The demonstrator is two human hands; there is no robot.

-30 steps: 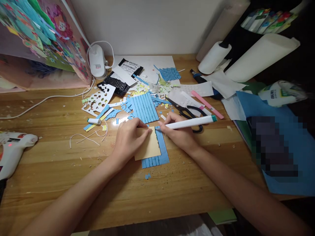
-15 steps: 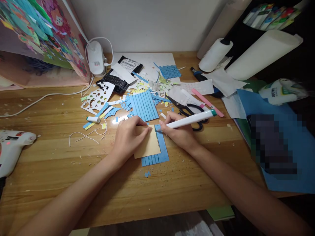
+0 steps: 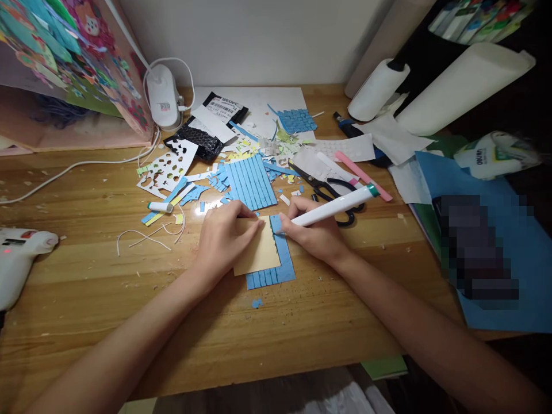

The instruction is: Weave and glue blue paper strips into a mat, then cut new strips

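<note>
My right hand (image 3: 317, 233) is closed around a white marker (image 3: 336, 206) with a green end. The marker's tip meets a blue card (image 3: 285, 257) beside the right edge of a cream card. That cream card (image 3: 259, 256) lies over the blue one, which has dark parallel lines along its lower part. With thumb and fingers together, my left hand (image 3: 226, 238) presses on the cream card near its top; its left side is hidden under the hand. Just beyond lies another blue card (image 3: 252, 183) with dark lines. The marker cap (image 3: 160, 207) is off to the left.
Black scissors (image 3: 328, 187) and a pink strip (image 3: 363, 175) lie beyond my right hand. Paper scraps (image 3: 219, 179) and a black package (image 3: 207, 135) cover the back. A glue gun (image 3: 21, 259) rests at far left, a blue sheet (image 3: 517, 247) at right.
The marker tip has slid slightly toward me along the cream card's right edge. My left hand stays on the cream card. The whole view has shifted a little.
</note>
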